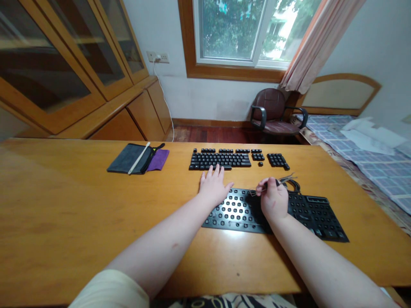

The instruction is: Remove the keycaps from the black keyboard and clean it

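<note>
On the near part of the worktop (135, 256), bare wood runs up to the board (236, 210), a black keyboard base lying flat and slightly askew, its left part studded with capless switches. The middle and some of the right are covered by my right hand (275, 199) and forearm, so I cannot check every switch there.

That hand is closed round a thin wire tool (253, 193), whose looped end points left, over the board's far edge. I cannot tell whether the loop touches anything. A dark cable (294, 185) lies coiled just behind it.

My left hand (214, 187) is unclenched, palm down with fingers spread, between the board's far left corner and the keycaps (224, 159). The fingertips reach the front row; whether they press on it I cannot make out.

I judge the step in hand to be keycap work, with the tool ready and the left hand minding the rows. The next move calls for a light, level wire, a steady board and fingers that leave the rows undisturbed.

Farther on, the keycaps sit in keyboard order, number block at the right. Left of them lie a grey pouch (125, 159), a pale stick across it, and a purple cloth (159, 160). Beyond the worktop stands a chair (271, 107).
</note>
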`<state>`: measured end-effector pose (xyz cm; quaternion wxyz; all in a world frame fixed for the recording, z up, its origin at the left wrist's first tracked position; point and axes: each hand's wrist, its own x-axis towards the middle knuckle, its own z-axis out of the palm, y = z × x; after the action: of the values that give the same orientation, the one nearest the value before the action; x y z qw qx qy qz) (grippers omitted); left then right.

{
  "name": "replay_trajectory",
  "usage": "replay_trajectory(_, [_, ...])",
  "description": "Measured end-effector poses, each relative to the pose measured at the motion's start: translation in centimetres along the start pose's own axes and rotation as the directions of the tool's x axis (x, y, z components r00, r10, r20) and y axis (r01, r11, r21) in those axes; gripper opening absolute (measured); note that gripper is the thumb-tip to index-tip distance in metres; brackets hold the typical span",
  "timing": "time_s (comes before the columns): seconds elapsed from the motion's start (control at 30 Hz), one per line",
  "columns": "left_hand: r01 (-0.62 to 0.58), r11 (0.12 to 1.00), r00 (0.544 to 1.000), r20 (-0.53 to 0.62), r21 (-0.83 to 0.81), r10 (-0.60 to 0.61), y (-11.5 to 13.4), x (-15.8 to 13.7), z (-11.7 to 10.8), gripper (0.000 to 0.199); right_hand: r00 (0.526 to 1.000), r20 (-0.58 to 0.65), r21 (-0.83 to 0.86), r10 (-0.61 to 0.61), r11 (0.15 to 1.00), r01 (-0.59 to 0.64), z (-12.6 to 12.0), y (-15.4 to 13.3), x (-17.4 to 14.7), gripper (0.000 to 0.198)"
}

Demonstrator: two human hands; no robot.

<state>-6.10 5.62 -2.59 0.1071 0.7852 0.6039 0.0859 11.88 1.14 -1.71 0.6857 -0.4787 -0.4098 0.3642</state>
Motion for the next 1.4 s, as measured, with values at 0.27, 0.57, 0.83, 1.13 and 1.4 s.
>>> replay_trajectory(0.27, [0.017, 1.000, 1.000, 0.010, -0.004, -0.017, 0.0, 0.0, -0.1, 0.075, 1.000, -0.001, -0.008, 0.007, 1.000, -0.007, 0.0, -0.1, 0.0, 0.039])
replay_trajectory(0.57, [0.019, 0.981, 0.992, -0.116, -0.194, -0.042, -0.8, 0.0, -1.9, 0.070, 1.000, 0.005, -0.016, 0.000, 1.000, 0.001, -0.1, 0.1, 0.0, 0.039])
replay_trajectory(0.83, [0.059, 0.550, 0.788, -0.299, -0.833, -0.538, -8.8, 2.4, -2.7, 0.053, 1.000, 0.013, 0.013, -0.001, 1.000, 0.001, -0.1, 0.3, 0.1, 0.038])
replay_trajectory(1.13, [-0.016, 0.102, 0.827, -0.071, -0.995, -0.558, -9.7, 3.7, -1.2, 0.057, 1.000, 0.004, -0.006, 0.014, 1.000, -0.014, 0.1, 0.1, 0.1, 0.040])
replay_trajectory(1.4, [-0.023, 0.095, 0.846, -0.069, -0.995, -0.528, -9.7, 3.8, -1.1, 0.057, 1.000, 0.002, -0.005, 0.009, 1.000, -0.009, 0.0, 0.0, 0.1, 0.037])
